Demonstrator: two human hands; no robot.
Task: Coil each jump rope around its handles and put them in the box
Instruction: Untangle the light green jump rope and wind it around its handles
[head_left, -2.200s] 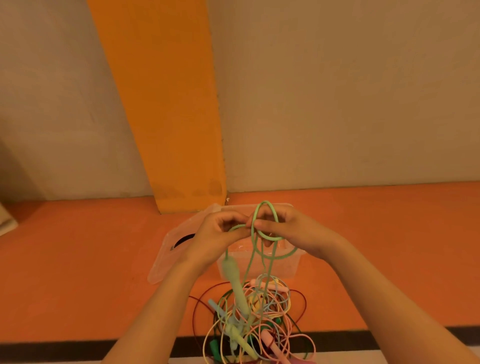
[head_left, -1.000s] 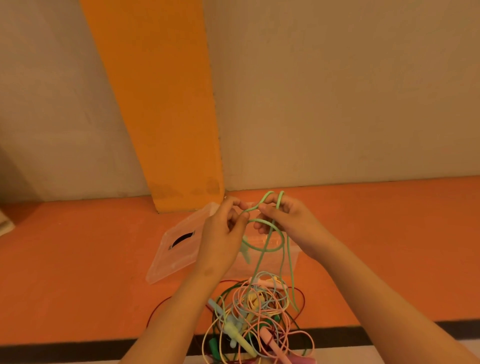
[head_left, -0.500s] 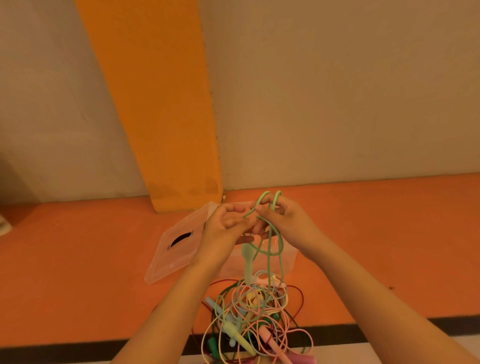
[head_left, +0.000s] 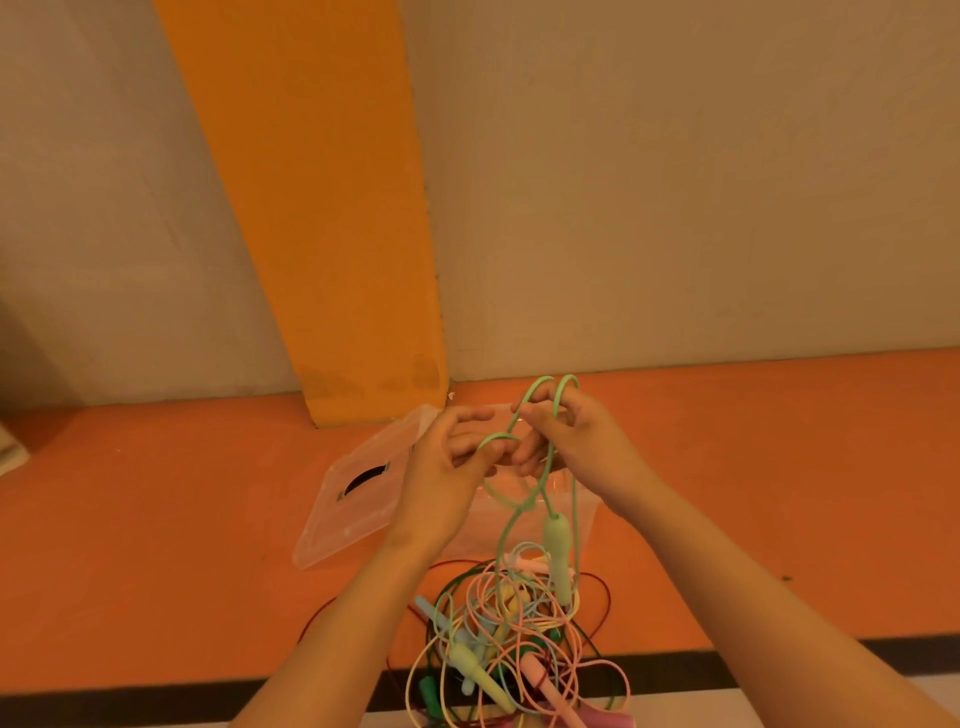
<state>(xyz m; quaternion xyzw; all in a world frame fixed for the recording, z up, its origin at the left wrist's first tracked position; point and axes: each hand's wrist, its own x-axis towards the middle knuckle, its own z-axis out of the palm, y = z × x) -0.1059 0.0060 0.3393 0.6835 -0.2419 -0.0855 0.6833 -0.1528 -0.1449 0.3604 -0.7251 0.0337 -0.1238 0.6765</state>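
Left hand: fingers curled, a loop of the green rope caught between thumb and fingertips.
Right hand: pinched the same rope, with two small loops standing up above its fingers.
Hands: close together, fingertips nearly meeting, raised over the box.
Rope below grip: strands hung down, crossed once, and ran into the pile.
Handle: pale green, dangled upright under the right hand, clear of both hands, with its lower end at the pile.
Box: clear plastic, beneath and behind the grip; contents not readable.
Lid: clear, with a dark slot, tilted out beyond the left hand.
Pile: tangled pink, yellow, blue, red and green ropes below the wrists, on the person's side of the box.
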